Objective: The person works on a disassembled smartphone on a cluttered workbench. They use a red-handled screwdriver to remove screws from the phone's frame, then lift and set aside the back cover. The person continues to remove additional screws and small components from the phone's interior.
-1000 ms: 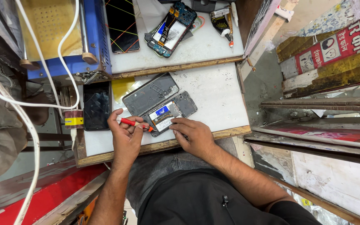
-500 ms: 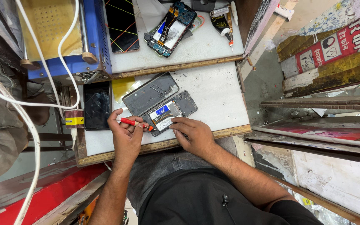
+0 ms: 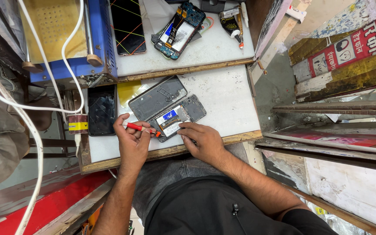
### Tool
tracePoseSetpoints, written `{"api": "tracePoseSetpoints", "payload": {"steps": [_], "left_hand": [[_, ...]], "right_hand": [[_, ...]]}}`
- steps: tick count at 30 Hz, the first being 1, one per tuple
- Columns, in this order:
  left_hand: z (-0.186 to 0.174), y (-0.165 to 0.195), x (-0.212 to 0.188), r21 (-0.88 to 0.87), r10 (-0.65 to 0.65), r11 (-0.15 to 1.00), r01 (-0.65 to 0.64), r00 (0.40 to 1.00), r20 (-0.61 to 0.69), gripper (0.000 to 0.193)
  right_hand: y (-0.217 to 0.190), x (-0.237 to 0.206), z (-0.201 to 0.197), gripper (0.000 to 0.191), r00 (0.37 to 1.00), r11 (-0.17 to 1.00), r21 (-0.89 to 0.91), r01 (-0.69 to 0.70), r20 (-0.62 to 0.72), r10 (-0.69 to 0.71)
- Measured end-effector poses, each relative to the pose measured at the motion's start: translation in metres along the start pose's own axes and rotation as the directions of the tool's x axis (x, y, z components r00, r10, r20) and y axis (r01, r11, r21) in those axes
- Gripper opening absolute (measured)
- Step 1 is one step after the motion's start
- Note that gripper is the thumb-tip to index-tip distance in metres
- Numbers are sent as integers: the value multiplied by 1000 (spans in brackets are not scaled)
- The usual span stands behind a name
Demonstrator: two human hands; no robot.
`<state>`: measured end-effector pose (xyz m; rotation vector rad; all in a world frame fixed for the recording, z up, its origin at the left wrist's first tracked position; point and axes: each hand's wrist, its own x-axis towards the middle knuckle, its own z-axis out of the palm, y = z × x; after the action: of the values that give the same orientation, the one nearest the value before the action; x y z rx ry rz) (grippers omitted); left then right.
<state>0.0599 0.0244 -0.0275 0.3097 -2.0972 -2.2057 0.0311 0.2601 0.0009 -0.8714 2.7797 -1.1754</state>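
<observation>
We gripped a red screwdriver [image 3: 139, 127] in our left hand [image 3: 132, 141], tip touching the opened phone [image 3: 178, 117]. Right hand [image 3: 202, 139] lay flat, pinning the phone's near edge. Phone's long axis ran diagonally across the bench [image 3: 227, 95], btwn both hands.

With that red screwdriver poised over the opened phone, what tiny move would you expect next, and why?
Probably a slight lowering of the tip into a screw. The left hand holds the red-handled screwdriver with its tip at the lower edge of the opened phone with exposed board, while the right hand presses that phone flat on the white worktop. Whether the tip is already seated is too small to tell.
</observation>
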Motion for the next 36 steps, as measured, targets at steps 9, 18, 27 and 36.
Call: {"api": "tracePoseSetpoints", "payload": {"steps": [9,18,27,36], "left_hand": [[0,5,0,-5,23,1000,-24,994,-111,58],[0,7,-2,-8,31,999,-32,994,-104,58],[12,11,1,-69,49,996,-51,998,-33,64],[64,3,41,-123,106,987,-105,994,8,64]], "right_hand": [[2,0,1,17,1000,1000,-2,7,0,-7],[2,0,1,17,1000,1000,11,5,5,-5],[9,-4,-2,18,993,987,152,51,-109,-35],[32,20,-32,24,973,974,-98,-203,-131,189]]}}
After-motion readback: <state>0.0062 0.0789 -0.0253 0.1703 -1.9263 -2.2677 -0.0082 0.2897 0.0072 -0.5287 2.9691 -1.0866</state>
